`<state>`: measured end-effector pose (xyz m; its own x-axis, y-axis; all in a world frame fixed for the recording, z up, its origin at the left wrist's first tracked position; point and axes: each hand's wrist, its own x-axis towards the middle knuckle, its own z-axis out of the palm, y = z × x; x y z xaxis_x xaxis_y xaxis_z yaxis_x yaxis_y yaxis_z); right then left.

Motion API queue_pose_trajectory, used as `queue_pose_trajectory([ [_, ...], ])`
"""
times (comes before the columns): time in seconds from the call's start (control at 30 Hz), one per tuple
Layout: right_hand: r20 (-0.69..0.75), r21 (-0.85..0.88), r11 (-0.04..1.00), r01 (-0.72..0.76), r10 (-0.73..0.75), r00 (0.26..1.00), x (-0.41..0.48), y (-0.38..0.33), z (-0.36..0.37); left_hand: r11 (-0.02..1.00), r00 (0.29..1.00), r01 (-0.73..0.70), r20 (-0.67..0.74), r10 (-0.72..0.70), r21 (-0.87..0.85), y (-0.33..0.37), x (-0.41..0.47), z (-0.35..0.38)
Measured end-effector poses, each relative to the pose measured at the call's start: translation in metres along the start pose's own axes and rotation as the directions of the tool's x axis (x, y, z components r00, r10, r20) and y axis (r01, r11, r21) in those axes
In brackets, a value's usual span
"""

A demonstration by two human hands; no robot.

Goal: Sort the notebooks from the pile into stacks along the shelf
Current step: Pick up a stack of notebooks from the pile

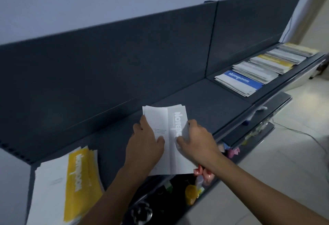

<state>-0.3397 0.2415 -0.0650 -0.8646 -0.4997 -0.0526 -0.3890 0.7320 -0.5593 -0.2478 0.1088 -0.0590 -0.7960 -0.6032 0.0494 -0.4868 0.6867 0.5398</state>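
A grey-and-white notebook (pixel 166 123) lies on the dark shelf (pixel 204 98) in the middle of the view, on top of other white notebooks. My left hand (pixel 145 143) grips its left side, thumb on the cover. My right hand (pixel 195 141) holds its right edge, thumb pressing the grey band. At the near left sits the pile (pixel 71 183), topped by a yellow-and-white notebook. Far right along the shelf stand several stacks: one topped blue (pixel 239 82), a white one (pixel 256 71), a yellow-banded one (pixel 272 62) and more behind.
The shelf's tall dark back panel (pixel 124 61) runs behind everything. A lower shelf (pixel 178 198) under the front edge holds pink, yellow and black items. Light floor (pixel 284 153) with a cable lies to the right.
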Motion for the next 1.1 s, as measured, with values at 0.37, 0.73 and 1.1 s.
queue_pose_trajectory([
  [0.37, -0.095, -0.004, 0.995, -0.103, 0.102, 0.99, 0.055, 0.155, -0.104, 0.995, 0.991, -0.101, 0.091, 0.099, 0.015, 0.167, 0.055, 0.106],
  [0.73, -0.182, -0.015, 0.965, -0.26, 0.253, 0.95, 0.125, 0.261, -0.184, 0.98, 0.96, -0.197, 0.196, 0.198, -0.021, 0.289, 0.135, 0.191],
  [1.1, -0.238, 0.009, 0.908, -0.419, 0.409, 0.881, 0.199, 0.34, -0.252, 0.939, 0.895, -0.34, 0.288, 0.34, -0.052, 0.39, 0.225, 0.273],
])
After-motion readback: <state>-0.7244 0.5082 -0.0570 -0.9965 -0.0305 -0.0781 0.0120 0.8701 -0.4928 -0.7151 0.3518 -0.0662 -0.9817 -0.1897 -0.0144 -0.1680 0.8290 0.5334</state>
